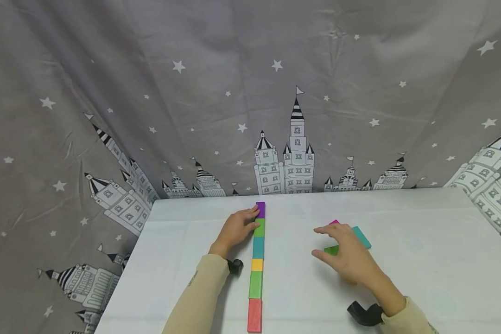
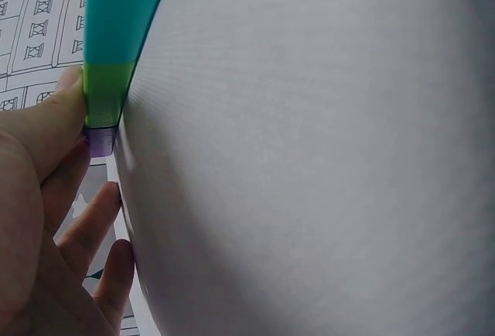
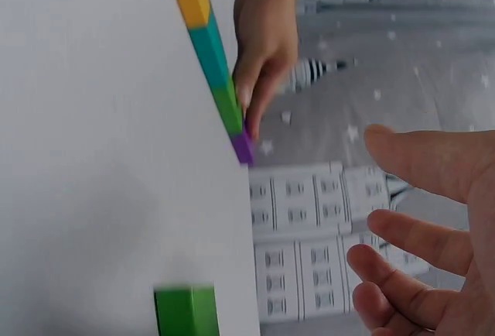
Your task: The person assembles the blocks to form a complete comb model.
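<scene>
A straight row of coloured blocks runs away from me: red (image 1: 254, 315), green (image 1: 256, 284), yellow (image 1: 256, 265), teal (image 1: 258, 247), a second green (image 1: 260, 228) and purple (image 1: 261, 210) at the far end. My left hand (image 1: 235, 230) lies along the row's left side, thumb at the far green block and fingertips at the purple one. Over several loose blocks, my right hand (image 1: 350, 253) hovers with thumb and fingers spread, holding nothing. It partly covers a green block (image 1: 331, 250), a teal block (image 1: 362, 237) and a magenta block (image 1: 334, 222).
A white-covered table (image 1: 292, 297) bears all the blocks. Behind its far edge hangs a grey curtain (image 1: 217, 51) printed with stars and castles. A black wrist mount (image 1: 364, 314) sits below the right hand, and another (image 1: 235, 267) is beside the row.
</scene>
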Available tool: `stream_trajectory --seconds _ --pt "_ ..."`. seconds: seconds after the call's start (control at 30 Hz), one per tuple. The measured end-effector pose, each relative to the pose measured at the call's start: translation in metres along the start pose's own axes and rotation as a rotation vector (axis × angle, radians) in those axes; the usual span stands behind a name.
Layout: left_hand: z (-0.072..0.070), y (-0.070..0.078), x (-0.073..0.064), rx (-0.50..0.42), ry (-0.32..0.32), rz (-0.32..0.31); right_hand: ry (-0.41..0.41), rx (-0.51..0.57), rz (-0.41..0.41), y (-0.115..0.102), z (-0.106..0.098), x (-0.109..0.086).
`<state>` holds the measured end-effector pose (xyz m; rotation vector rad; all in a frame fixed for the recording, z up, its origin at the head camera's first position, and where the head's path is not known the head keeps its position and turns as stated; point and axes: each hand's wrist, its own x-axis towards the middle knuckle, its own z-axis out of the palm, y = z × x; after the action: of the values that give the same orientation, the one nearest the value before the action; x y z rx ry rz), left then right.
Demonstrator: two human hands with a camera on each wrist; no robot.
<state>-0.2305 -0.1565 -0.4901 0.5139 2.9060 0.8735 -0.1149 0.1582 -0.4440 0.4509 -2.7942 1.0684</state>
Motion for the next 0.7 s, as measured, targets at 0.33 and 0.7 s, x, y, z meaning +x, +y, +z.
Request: stream_trajectory --seconds 0.33,0.7 --pt "-0.001 0.002 0.001 0.014 -0.005 -0.014 -0.007 0.016 0.099 0.031 -0.022 0.008" --pt "-0.003 0.004 -0.002 0.007 -0.003 0.006 -0.068 -0.054 0.146 0.064 -0.027 0.017"
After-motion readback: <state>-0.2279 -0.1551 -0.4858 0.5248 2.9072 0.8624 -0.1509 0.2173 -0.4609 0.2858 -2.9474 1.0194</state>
